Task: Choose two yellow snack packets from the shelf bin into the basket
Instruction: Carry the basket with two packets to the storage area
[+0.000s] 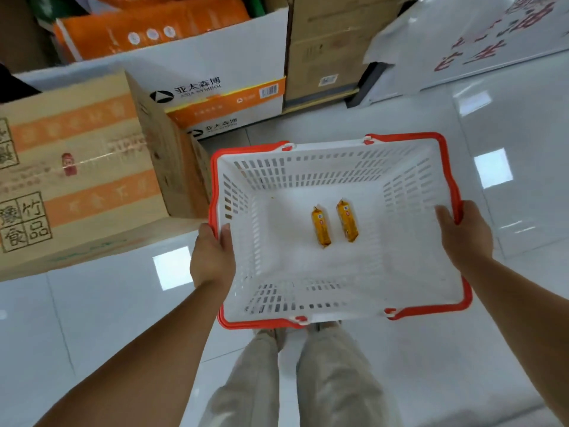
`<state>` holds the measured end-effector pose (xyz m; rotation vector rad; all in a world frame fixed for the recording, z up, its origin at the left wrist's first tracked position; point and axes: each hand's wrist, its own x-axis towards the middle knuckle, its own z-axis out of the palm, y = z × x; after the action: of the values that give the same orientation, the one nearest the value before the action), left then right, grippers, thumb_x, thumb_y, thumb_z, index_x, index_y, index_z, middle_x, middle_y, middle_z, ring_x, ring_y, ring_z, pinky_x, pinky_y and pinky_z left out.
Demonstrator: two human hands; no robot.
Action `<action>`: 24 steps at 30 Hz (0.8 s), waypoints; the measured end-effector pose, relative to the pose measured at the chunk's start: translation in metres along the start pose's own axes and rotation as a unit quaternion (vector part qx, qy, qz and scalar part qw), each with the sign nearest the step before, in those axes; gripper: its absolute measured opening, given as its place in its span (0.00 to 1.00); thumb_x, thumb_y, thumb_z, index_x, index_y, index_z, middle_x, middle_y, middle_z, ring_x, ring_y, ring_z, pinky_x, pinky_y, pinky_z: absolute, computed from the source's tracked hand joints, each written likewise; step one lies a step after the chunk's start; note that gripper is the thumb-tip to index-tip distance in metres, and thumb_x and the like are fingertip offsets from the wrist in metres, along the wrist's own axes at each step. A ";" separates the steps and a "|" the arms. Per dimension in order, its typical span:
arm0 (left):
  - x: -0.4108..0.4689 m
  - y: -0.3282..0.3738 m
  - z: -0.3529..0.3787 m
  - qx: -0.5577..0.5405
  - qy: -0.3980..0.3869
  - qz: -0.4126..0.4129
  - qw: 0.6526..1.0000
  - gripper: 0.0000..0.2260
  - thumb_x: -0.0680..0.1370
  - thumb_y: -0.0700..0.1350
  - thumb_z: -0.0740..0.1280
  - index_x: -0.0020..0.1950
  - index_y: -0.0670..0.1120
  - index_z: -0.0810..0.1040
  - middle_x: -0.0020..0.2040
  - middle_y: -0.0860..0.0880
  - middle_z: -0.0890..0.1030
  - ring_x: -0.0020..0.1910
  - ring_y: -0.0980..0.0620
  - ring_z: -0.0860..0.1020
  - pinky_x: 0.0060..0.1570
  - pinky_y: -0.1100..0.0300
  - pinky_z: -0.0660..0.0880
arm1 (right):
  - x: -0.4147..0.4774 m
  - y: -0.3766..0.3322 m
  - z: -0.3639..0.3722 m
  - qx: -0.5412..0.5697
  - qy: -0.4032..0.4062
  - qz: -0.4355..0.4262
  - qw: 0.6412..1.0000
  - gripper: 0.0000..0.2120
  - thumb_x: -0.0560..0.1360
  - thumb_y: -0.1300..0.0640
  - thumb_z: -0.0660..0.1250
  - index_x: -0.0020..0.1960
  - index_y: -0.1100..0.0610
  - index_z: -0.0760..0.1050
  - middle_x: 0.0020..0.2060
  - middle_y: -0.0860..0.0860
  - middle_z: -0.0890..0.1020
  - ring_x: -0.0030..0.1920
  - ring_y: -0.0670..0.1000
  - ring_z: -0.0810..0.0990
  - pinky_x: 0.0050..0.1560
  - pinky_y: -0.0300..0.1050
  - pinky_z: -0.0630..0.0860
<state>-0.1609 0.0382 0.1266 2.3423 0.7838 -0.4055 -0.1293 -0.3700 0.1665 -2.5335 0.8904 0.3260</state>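
Both hands (211,257) (465,234) grip basket (308,306) rims (two yellow packets (321,225) (347,221) inside).

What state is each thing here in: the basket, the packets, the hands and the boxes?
basket: upright, held by both hands.
red handles: folded down along the rim.
left packet: lying flat on the basket's bottom.
right packet: lying flat beside it, not touching.
left hand: grips the left rim.
right hand: grips the right rim.
brown carton: closed, taped.
white box: open on top.
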 end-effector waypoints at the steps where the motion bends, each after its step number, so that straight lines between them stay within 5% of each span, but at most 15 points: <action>1: 0.013 0.003 0.005 0.006 0.003 -0.005 1.000 0.12 0.83 0.57 0.57 0.51 0.48 0.68 0.46 0.49 0.78 0.41 0.47 0.78 0.42 0.54 0.75 | 0.012 -0.005 0.008 0.005 -0.008 -0.002 1.000 0.13 0.82 0.46 0.60 0.51 0.57 0.69 0.37 0.50 0.74 0.39 0.57 0.75 0.40 0.48 0.69; 7: 0.071 0.012 0.032 0.072 0.050 -0.022 0.996 0.19 0.83 0.55 0.57 0.54 0.38 0.70 0.49 0.34 0.79 0.45 0.32 0.80 0.44 0.43 0.78 | 0.084 -0.027 0.055 0.017 -0.064 -0.017 0.998 0.13 0.81 0.47 0.61 0.53 0.58 0.71 0.42 0.53 0.78 0.43 0.57 0.76 0.45 0.51 0.73; 16: 0.132 0.019 0.077 0.042 0.020 -0.069 0.997 0.21 0.83 0.55 0.57 0.70 0.43 0.67 0.63 0.40 0.78 0.57 0.38 0.80 0.55 0.45 0.79 | 0.180 -0.054 0.112 0.005 -0.115 -0.037 0.993 0.16 0.81 0.47 0.61 0.61 0.58 0.73 0.47 0.51 0.78 0.48 0.56 0.76 0.49 0.51 0.73; 24: 0.170 0.016 0.095 0.019 0.037 -0.106 0.994 0.17 0.84 0.55 0.57 0.66 0.45 0.69 0.63 0.41 0.78 0.56 0.39 0.81 0.50 0.48 0.81 | 0.213 -0.077 0.149 0.013 -0.145 -0.040 0.989 0.17 0.81 0.47 0.61 0.63 0.57 0.73 0.50 0.53 0.80 0.51 0.59 0.80 0.55 0.58 0.79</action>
<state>-0.0271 0.0400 -0.0156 2.3282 1.0743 -0.4277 0.0717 -0.3601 -0.0148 -2.4085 0.6743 0.6329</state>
